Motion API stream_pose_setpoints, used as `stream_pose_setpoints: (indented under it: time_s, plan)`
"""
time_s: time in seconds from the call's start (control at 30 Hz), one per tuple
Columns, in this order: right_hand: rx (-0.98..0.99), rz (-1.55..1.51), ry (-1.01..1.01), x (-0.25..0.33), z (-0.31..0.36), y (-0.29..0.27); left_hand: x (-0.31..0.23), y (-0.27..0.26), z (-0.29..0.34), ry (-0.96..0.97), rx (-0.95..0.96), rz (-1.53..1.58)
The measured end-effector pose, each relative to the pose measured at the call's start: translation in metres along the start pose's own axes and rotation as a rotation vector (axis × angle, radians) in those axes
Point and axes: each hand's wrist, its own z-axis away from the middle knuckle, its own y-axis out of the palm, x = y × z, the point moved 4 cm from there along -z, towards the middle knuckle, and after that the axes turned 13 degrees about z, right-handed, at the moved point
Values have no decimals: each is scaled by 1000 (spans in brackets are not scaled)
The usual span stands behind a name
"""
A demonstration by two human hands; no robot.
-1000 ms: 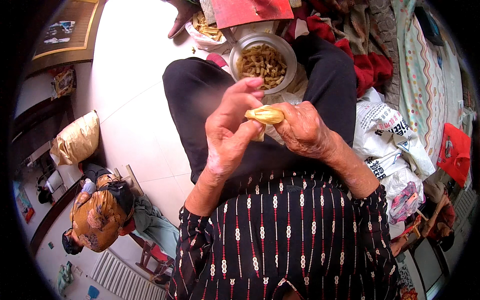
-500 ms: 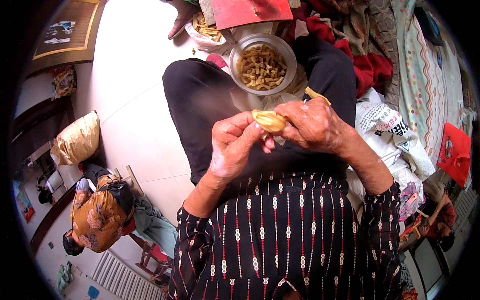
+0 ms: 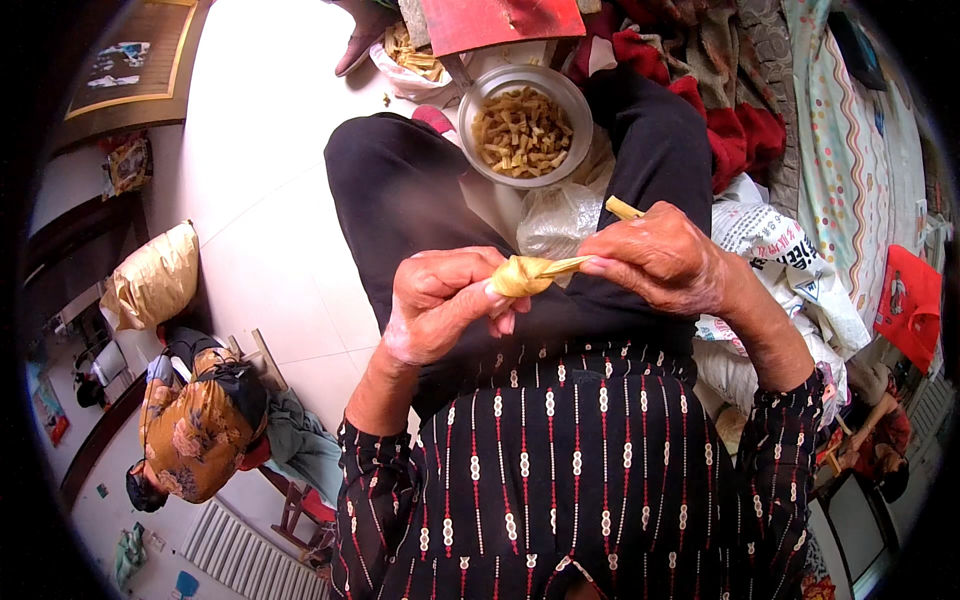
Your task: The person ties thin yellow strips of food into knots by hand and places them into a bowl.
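Head view: twisting a yellow wrap [image 3: 527, 274] shut over the lap; left hand [image 3: 440, 305] clamped round its bulk, right hand [image 3: 662, 258] pinching the twisted tail, stick [image 3: 624, 208] tucked in the same fist; probably needing further turns while gripping firmly; bowl [image 3: 523, 125] of strips beyond the knees.

White printed sack [image 3: 775, 250], right side
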Motion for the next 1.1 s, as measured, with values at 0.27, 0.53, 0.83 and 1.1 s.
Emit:
stream_pose_setpoints:
  time_s: [0.27, 0.53, 0.83, 1.1]
  plan:
    - [5, -155, 62, -14, 11, -5, -4, -1, 11, -32, -55, 114]
    - [71, -329, 252, -19, 6, -1, 6, -16, 4, -11, -3, 60]
    - [152, -395, 372, -24, 4, 6, -13, -17, -8, 126, -5, -703]
    - [183, -450, 436, -29, 5, 13, -23, 23, -27, 319, 107, -1485]
